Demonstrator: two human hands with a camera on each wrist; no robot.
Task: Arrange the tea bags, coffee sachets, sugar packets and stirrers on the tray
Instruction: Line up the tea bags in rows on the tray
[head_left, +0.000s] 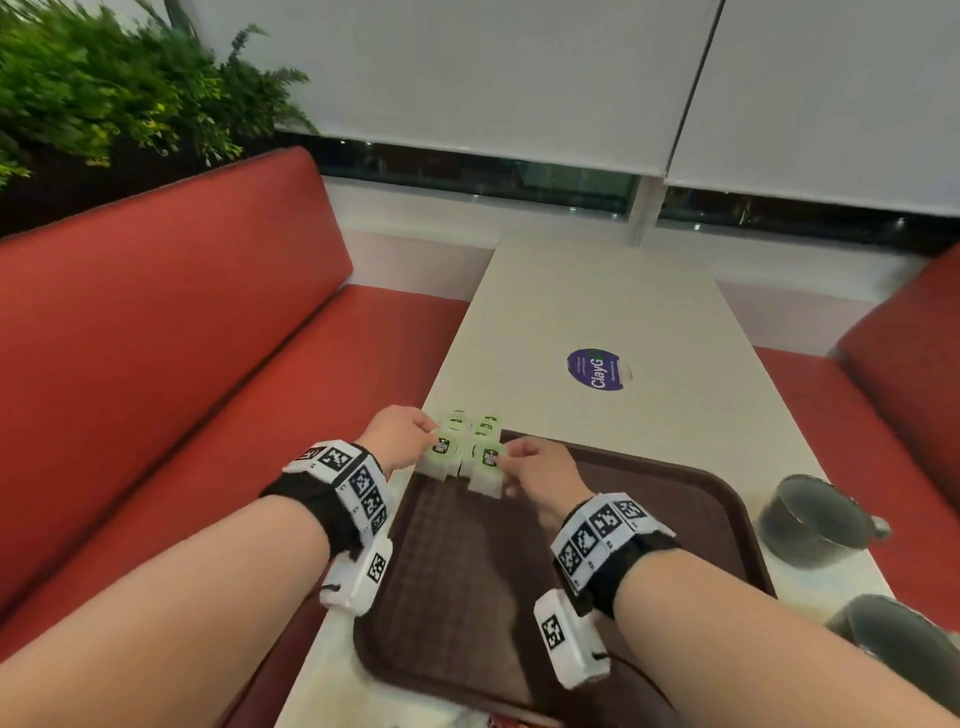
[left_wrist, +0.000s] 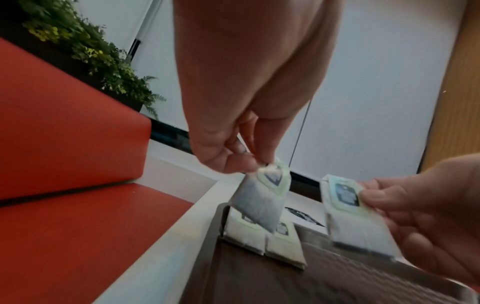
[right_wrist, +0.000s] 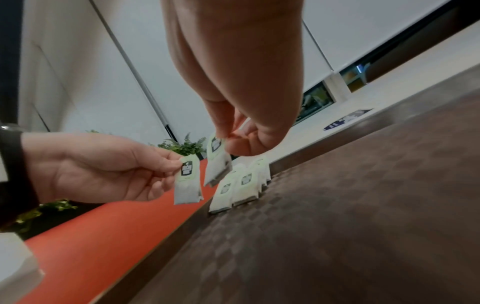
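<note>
A brown tray (head_left: 519, 571) lies on the white table. Each hand holds one pale green tea bag above the tray's far left corner. My left hand (head_left: 410, 434) pinches a tea bag (head_left: 441, 454) by its top; the same tea bag (left_wrist: 262, 197) hangs from my left hand (left_wrist: 233, 160) in the left wrist view. My right hand (head_left: 530, 467) pinches another tea bag (head_left: 487, 467), seen as a hanging tea bag (right_wrist: 217, 162) under my right hand (right_wrist: 233, 142). Several more tea bags (right_wrist: 239, 189) lean in two rows against the tray's corner.
Two dark grey cups (head_left: 815, 519) stand on the table right of the tray, one near the bottom edge. A round purple sticker (head_left: 597, 369) marks the table beyond. Red bench seats (head_left: 182, 364) flank the table, and a green plant (head_left: 104, 88) stands behind the left one.
</note>
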